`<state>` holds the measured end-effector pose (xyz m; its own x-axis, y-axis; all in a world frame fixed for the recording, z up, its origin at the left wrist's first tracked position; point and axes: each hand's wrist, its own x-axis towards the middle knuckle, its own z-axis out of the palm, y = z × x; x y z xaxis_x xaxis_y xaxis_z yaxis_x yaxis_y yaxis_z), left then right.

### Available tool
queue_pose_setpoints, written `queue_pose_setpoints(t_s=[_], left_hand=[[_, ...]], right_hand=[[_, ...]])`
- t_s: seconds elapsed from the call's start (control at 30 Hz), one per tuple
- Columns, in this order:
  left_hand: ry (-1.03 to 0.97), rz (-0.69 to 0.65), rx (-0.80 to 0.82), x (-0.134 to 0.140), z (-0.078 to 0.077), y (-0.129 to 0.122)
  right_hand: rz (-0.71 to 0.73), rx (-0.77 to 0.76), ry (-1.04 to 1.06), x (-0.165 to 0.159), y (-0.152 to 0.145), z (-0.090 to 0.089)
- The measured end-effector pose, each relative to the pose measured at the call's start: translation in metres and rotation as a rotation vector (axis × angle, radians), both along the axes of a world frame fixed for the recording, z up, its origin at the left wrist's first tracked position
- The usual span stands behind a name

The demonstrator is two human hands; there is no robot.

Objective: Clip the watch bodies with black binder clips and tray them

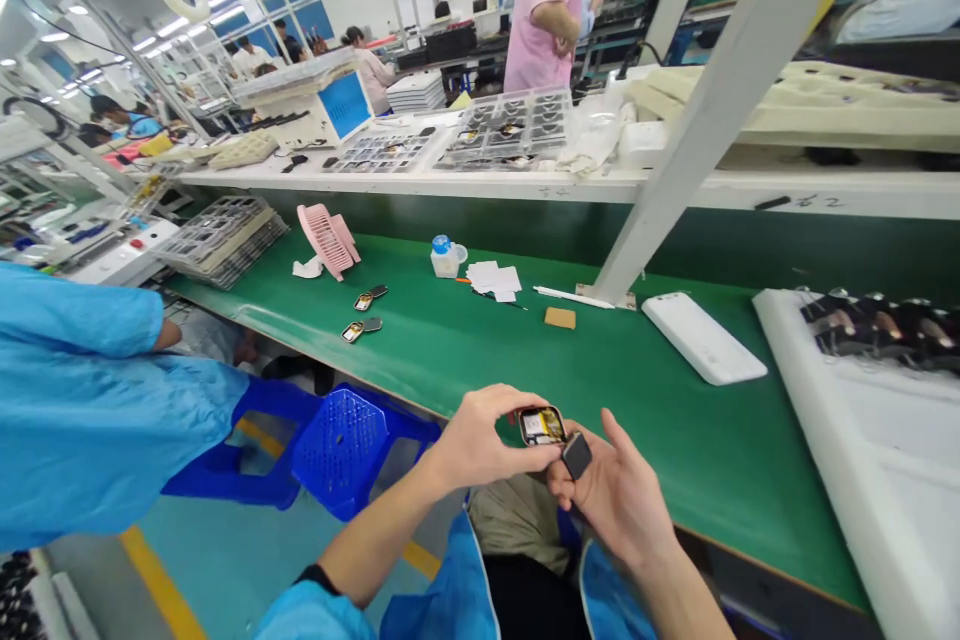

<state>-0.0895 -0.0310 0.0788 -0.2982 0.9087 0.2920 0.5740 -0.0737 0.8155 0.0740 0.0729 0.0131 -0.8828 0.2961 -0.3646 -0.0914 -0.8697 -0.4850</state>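
My left hand pinches an opened smartwatch case between thumb and fingers, above the table's front edge. Inside the case a pale battery and yellowish internals show. Its dark square screen hangs off the right side, tilted, seemingly joined to the case. Just right of it, my right hand is palm up with the thumb spread away. Its fingers are partly behind the screen; whether they touch it I cannot tell. Two more opened watches, one nearer and one farther, lie on the green mat.
A pink basket-like holder, a blue-capped bottle, white paper slips, a white pen, a tan block and a white phone-shaped case lie on the bench. White foam tray at right; blue stool and a blue-sleeved co-worker at left.
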Motion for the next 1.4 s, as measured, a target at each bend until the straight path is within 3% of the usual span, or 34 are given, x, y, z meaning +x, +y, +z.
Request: queue_pose_setpoints(t_s=[0.3,0.5,0.6,0.73,0.83,0.93,1.17,1.27,1.4], left_hand=[[0.170,-0.101,0.077,0.037,-0.040,0.023],[0.062,-0.037,0.025,0.050,-0.056,0.029],[-0.130,0.029,-0.087,0.055,-0.066,0.032],[-0.706,0.084,-0.230,0.061,-0.075,0.033],[-1.125,0.099,-0.216,0.064,-0.077,0.032],[-1.388,0.110,-0.189,0.066,-0.076,0.030],[-1.667,0.014,-0.243,0.064,-0.075,0.020],[-1.708,-0.059,-0.248,0.063,-0.075,0.015],[-1.679,-0.131,-0.249,0.065,-0.071,0.011]], right_hand=[[-0.183,0.061,-0.070,0.043,0.009,-0.004],[-0.184,0.206,-0.178,0.056,0.027,0.001],[-0.150,0.299,-0.241,0.057,0.042,0.002],[-0.084,0.409,-0.305,0.051,0.060,0.006],[-0.028,0.455,-0.313,0.045,0.069,0.010],[0.001,0.462,-0.297,0.040,0.072,0.013],[0.032,0.381,-0.167,0.040,0.070,0.020],[0.095,0.363,-0.041,0.048,0.073,0.024],[0.202,0.457,0.111,0.065,0.080,0.028]])
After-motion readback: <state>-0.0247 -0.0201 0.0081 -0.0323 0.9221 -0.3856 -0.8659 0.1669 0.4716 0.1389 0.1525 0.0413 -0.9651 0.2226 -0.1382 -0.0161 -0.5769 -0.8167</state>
